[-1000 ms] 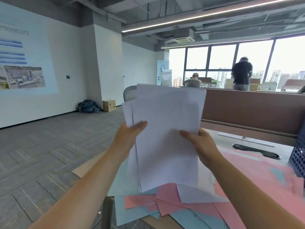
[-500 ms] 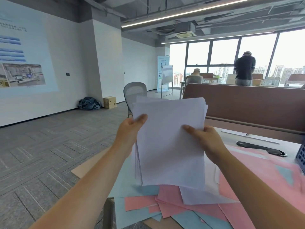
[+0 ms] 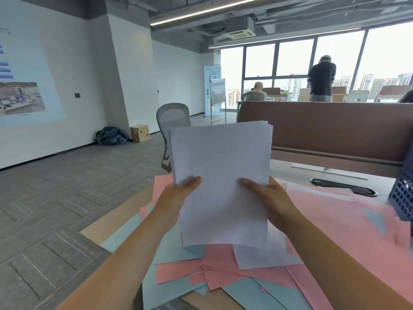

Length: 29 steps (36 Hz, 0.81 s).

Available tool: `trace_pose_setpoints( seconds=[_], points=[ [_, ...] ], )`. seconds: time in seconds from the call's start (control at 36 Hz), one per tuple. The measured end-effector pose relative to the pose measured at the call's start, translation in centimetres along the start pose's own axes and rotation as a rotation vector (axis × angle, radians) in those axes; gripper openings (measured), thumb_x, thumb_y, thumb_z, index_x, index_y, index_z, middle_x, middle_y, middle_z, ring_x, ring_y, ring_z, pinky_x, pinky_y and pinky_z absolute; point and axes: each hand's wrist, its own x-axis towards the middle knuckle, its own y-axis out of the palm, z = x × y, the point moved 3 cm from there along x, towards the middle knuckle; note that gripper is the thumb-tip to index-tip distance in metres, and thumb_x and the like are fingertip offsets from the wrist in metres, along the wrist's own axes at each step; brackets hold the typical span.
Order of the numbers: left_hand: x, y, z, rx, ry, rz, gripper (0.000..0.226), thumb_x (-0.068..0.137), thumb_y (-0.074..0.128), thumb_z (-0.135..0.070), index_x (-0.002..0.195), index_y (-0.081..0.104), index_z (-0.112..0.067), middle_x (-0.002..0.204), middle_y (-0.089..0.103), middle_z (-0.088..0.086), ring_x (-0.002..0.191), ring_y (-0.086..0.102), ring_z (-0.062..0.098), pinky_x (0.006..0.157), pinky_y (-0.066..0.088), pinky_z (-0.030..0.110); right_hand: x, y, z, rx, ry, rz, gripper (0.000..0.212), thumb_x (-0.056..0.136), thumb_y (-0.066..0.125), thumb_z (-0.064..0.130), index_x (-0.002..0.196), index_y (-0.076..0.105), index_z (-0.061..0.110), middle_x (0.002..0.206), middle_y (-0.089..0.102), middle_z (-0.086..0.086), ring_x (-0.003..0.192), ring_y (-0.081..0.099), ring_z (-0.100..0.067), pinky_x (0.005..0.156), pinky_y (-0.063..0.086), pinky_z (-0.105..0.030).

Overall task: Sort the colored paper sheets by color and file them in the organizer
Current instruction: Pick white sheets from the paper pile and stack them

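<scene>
White stack (image 3: 221, 175) upright, left hand (image 3: 178, 198) and right hand (image 3: 271, 199) gripping its sides; pink sheets (image 3: 335, 220), blue sheets (image 3: 174, 287) scattered on counter (image 3: 290, 168)

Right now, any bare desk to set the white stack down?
Bare desk: a pale strip between the pink sheets and the brown partition, around the black cable slot; also a narrow tan edge at the left corner. Crowded: pink and blue sheets overlap below left hand and right hand; mesh organizer far right.
</scene>
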Motion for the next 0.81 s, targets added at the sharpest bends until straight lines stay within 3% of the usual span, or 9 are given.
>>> trace_pose_setpoints(
  seconds=[0.08, 0.14, 0.31, 0.42, 0.47, 0.53, 0.58, 0.67, 0.81],
  points=[
    [-0.7, 0.5, 1.6, 0.036, -0.059, 0.026, 0.028, 0.092, 0.065, -0.02, 0.119, 0.059, -0.021, 0.102, 0.061, -0.018, 0.086, 0.056, -0.008, 0.09, 0.034, 0.014, -0.4, -0.3, -1.6, -0.053, 0.078, -0.054, 0.042, 0.074, 0.085, 0.034, 0.11, 0.073, 0.015, 0.101, 0.077, -0.003, 0.092, 0.074, -0.026, 0.09, 0.057, -0.05],
    [-0.3, 0.4, 1.9, 0.081, -0.062, 0.024, 0.015, 0.089, 0.068, -0.017, 0.103, 0.068, -0.02, 0.101, 0.071, -0.014, 0.079, 0.066, -0.009, 0.08, 0.046, 0.013, -0.4, -0.7, -2.2, -0.096, 0.127, -0.063, 0.045, 0.071, 0.087, 0.037, 0.106, 0.075, 0.012, 0.099, 0.077, -0.003, 0.091, 0.074, -0.025, 0.09, 0.057, -0.05],
    [0.9, 2.2, -0.3, 0.13, -0.021, 0.017, 0.042, 0.091, 0.064, -0.036, 0.128, 0.06, -0.015, 0.119, 0.059, -0.013, 0.121, 0.048, 0.005, 0.1, 0.03, 0.026, -0.2, -2.3, -0.4, -0.216, 0.063, -0.08, 0.028, 0.08, 0.081, 0.022, 0.104, 0.076, 0.01, 0.098, 0.077, -0.005, 0.093, 0.074, -0.025, 0.093, 0.055, -0.051],
    [1.3, 4.5, -1.4, 0.095, 0.012, -0.002, 0.031, 0.099, 0.055, -0.034, 0.127, 0.049, -0.024, 0.108, 0.051, -0.014, 0.109, 0.041, 0.002, 0.095, 0.025, 0.023, 0.2, -5.0, 1.2, -0.195, 0.04, -0.095, 0.028, 0.082, 0.079, 0.019, 0.106, 0.074, 0.007, 0.102, 0.077, -0.008, 0.098, 0.073, -0.03, 0.097, 0.052, -0.054],
    [1.8, 5.2, -1.0, 0.12, 0.012, -0.028, 0.023, 0.1, 0.053, -0.029, 0.122, 0.054, -0.02, 0.108, 0.059, -0.011, 0.109, 0.052, 0.004, 0.094, 0.035, 0.022, 0.2, -6.5, 1.4, -0.237, 0.038, -0.108, 0.029, 0.084, 0.077, 0.017, 0.11, 0.072, 0.007, 0.104, 0.076, -0.007, 0.097, 0.072, -0.029, 0.096, 0.054, -0.052],
    [1.9, 5.8, 0.0, 0.188, -0.027, -0.02, 0.013, 0.1, 0.054, -0.021, 0.11, 0.06, -0.016, 0.097, 0.063, -0.003, 0.087, 0.06, 0.003, 0.08, 0.044, 0.019, 0.2, -7.9, 1.1, -0.302, 0.042, -0.124, 0.03, 0.083, 0.077, 0.014, 0.111, 0.07, 0.009, 0.103, 0.076, -0.008, 0.095, 0.073, -0.03, 0.093, 0.055, -0.052],
    [1.8, 6.5, 1.4, 0.258, -0.099, -0.015, 0.009, 0.097, 0.055, -0.014, 0.094, 0.062, -0.017, 0.09, 0.062, 0.005, 0.074, 0.058, 0.011, 0.068, 0.042, 0.022, 0.0, -9.0, 0.5, -0.448, 0.052, -0.159, 0.035, 0.077, 0.079, 0.022, 0.11, 0.07, 0.013, 0.102, 0.076, -0.007, 0.092, 0.073, -0.03, 0.09, 0.056, -0.052],
    [1.8, 7.6, 3.5, 0.399, -0.192, 0.016, 0.019, 0.087, 0.058, -0.01, 0.1, 0.069, -0.003, 0.097, 0.066, 0.018, 0.084, 0.063, 0.028, 0.073, 0.043, 0.031, -0.2, -10.0, -0.4, -0.717, 0.096, -0.213, 0.029, 0.085, 0.072, 0.019, 0.113, 0.067, 0.016, 0.106, 0.072, -0.005, 0.091, 0.069, -0.028, 0.087, 0.055, -0.042],
    [1.4, 8.1, 5.5, 0.651, -0.249, -0.016, 0.01, 0.086, 0.059, -0.009, 0.087, 0.061, 0.0, 0.073, 0.054, 0.009, 0.062, 0.049, 0.021, 0.059, 0.036, 0.026, 0.1, -9.8, -2.2, -0.978, 0.188, -0.18, 0.027, 0.089, 0.063, 0.018, 0.116, 0.063, 0.014, 0.108, 0.066, -0.007, 0.092, 0.06, -0.027, 0.076, 0.044, -0.031]
  ],
)
